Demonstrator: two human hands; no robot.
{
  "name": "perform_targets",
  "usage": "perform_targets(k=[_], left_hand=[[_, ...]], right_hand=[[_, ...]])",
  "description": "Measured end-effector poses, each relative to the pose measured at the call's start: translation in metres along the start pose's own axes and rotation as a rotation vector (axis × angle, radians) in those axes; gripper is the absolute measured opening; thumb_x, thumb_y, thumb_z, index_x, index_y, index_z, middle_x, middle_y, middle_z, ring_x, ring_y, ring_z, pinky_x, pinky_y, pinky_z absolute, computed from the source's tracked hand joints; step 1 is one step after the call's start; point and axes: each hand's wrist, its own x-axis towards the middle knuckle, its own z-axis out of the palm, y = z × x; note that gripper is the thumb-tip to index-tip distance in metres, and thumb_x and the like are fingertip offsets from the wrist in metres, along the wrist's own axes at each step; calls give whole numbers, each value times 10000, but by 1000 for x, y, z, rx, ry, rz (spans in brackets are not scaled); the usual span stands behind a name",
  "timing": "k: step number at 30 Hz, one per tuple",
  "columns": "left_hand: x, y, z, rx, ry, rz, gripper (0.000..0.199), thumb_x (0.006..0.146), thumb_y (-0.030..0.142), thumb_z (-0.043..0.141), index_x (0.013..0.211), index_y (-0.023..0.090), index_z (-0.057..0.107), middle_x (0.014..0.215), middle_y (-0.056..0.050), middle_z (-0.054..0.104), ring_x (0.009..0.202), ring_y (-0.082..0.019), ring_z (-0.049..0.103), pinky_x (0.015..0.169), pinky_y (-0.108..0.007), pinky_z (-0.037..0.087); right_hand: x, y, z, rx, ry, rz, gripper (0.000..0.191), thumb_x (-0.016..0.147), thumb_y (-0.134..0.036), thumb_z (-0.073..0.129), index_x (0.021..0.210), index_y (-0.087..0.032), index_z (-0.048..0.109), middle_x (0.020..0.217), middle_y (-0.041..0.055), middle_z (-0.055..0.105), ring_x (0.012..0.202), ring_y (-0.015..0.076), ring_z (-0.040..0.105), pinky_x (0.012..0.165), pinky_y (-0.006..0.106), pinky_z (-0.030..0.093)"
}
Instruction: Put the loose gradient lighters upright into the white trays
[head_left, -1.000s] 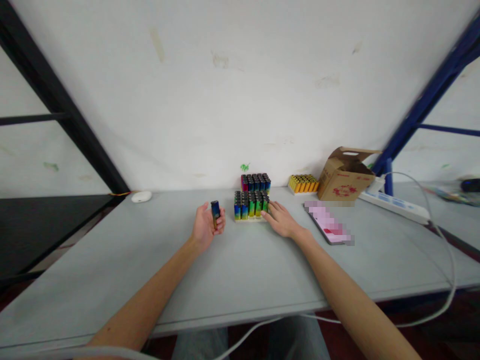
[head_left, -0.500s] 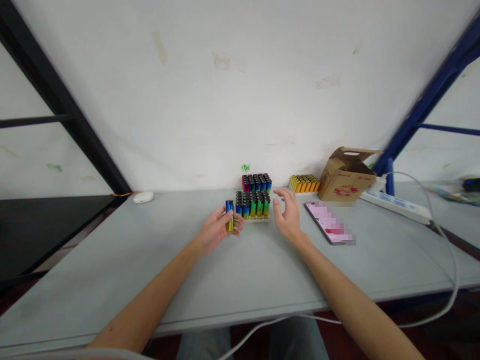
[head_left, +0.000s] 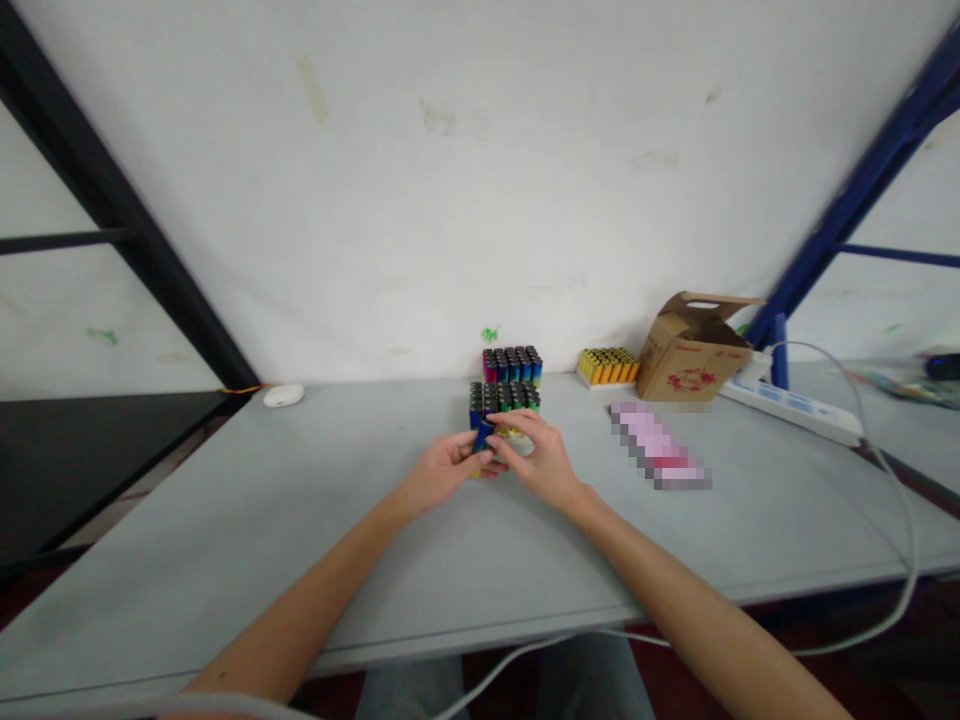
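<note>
My left hand (head_left: 444, 470) is closed around a blue-and-yellow lighter (head_left: 483, 436), which leans with its top to the right. From the right, my right hand (head_left: 541, 464) meets it, thumb and forefinger closed on the lighter's upper part. Just behind my hands, a block of upright lighters (head_left: 517, 396) with black tops and blue-to-green bodies is partly covered by my right fingers. Another block of lighters (head_left: 513, 366), in red and blue shades, stands behind that one near the wall.
Right of the blocks sits a tray of yellow cylinder-like pieces (head_left: 609, 368). Beside it are an open cardboard box (head_left: 690, 365), a pixelated phone (head_left: 660, 445) and a white power strip (head_left: 795, 412) with a cable. A white rounded case (head_left: 284, 396) lies at the left.
My right hand has moved left and closed on the lighter in my left hand. The lighter has shifted slightly right and gone from upright to tilted.
</note>
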Motion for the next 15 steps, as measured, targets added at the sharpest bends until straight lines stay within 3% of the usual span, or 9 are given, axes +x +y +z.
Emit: perform_targets(k=[7, 11, 15], left_hand=[[1, 2, -2, 95, 46, -17, 302, 723, 296, 793, 979, 150, 727, 941, -99, 753, 870, -220, 704, 831, -344, 549], [4, 2, -10, 135, 237, 19, 308, 710, 351, 797, 919, 141, 713, 793, -98, 751, 723, -204, 703, 722, -322, 558], [5, 5, -18, 264, 413, 143, 298, 732, 427, 748, 840, 154, 697, 702, -55, 715, 565, -155, 637, 601, -289, 538]], right_hand=[[9, 9, -9, 158, 124, 211, 214, 792, -352, 696, 954, -216, 719, 882, 42, 741, 784, 187, 680, 769, 346, 564], [15, 18, -25, 0, 234, 141, 190, 817, -343, 676, 956, -221, 719, 939, 58, 742, 842, 213, 675, 826, 386, 548], [14, 27, -34, -231, 156, 42, 152, 849, -325, 649, 941, -241, 735, 923, 66, 738, 920, 240, 658, 909, 426, 504]])
